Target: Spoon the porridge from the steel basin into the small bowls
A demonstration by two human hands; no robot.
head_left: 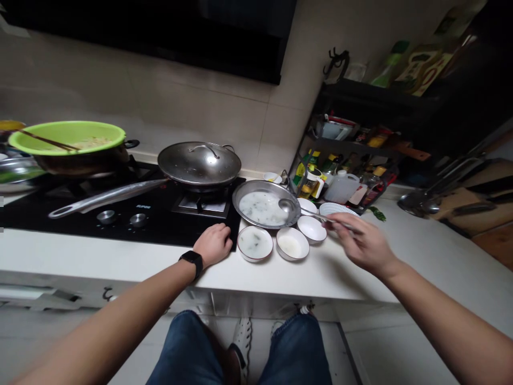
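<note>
My left hand rests on the white countertop beside the black gas hob, touching nothing else. My right hand grips the handle of a metal ladle, whose bowl sits inside the rim of a steel dish holding thin white porridge. Just below that dish stand small white bowls: one with porridge and dark bits, another with white liquid, a third nearest my right hand.
A lidded wok with a long handle sits on the hob. Further left, a green basin with chopsticks rests on a dark pan. A black shelf crowded with bottles stands at the back right, beside a plastic jug.
</note>
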